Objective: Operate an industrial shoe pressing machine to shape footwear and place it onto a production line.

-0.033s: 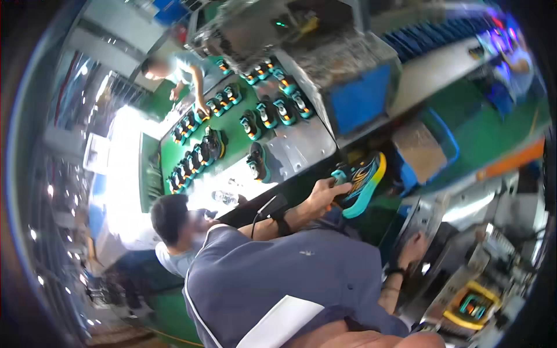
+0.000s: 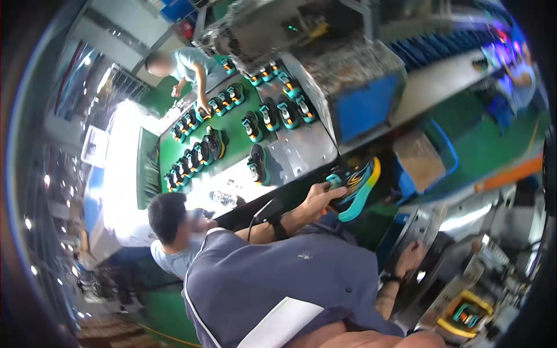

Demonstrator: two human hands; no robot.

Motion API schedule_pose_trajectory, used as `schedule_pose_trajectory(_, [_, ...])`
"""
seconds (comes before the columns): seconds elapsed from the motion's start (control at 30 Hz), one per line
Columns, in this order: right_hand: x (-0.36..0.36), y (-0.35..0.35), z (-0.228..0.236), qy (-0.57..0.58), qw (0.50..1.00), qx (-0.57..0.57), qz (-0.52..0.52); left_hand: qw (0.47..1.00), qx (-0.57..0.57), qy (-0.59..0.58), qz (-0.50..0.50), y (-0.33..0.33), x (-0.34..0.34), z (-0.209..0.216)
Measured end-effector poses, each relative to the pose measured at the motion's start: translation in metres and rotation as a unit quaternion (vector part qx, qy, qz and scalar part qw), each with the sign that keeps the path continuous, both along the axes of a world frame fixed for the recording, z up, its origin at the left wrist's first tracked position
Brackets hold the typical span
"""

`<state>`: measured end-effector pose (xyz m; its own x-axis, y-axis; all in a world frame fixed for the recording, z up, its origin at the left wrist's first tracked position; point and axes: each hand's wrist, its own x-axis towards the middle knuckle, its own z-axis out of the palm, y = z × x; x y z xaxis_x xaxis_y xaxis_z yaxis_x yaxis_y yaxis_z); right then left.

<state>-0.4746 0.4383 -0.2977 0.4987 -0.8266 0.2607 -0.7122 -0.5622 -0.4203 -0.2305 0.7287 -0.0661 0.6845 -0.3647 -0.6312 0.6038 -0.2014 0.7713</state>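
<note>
My left hand (image 2: 318, 199) grips a sports shoe (image 2: 358, 191) by its heel end, fingers closed round it. The shoe is black and teal with an orange-yellow edge on its sole, and it is held tilted in the air beside the table. Lower right, my right hand (image 2: 411, 258) is at the metal front of a machine (image 2: 426, 223). Its fingers are curled; what is in them, if anything, is too small to make out. Within the machine, yellow pads (image 2: 455, 327) surround a teal and black piece (image 2: 466, 315).
Several similar shoes (image 2: 253, 126) stand in rows on a green and metal table (image 2: 232, 130). One person (image 2: 194, 66) reaches over its far side; another (image 2: 174, 229) is close at my left. A foil-covered machine (image 2: 348, 69) stands behind, and a blue-framed cart with a carton (image 2: 419, 152) at the right.
The view has shifted slightly. The left hand still holds the shoe. My right hand's fingers look more curled, and the yellow pads appear farther apart.
</note>
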Motion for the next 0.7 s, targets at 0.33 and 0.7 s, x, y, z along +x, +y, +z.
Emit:
schedule_pose_trajectory(0.33, [0.265,-0.034,0.276,-0.225,0.946,-0.139,0.189,0.923,-0.114,-0.054,0.364,0.15,0.127,-0.025])
schedule_pose_trajectory(0.7, [0.737,0.104,0.523,-0.088,0.768,-0.368,0.516,0.879,-0.001,-0.125,0.46,0.331,0.444,-0.123])
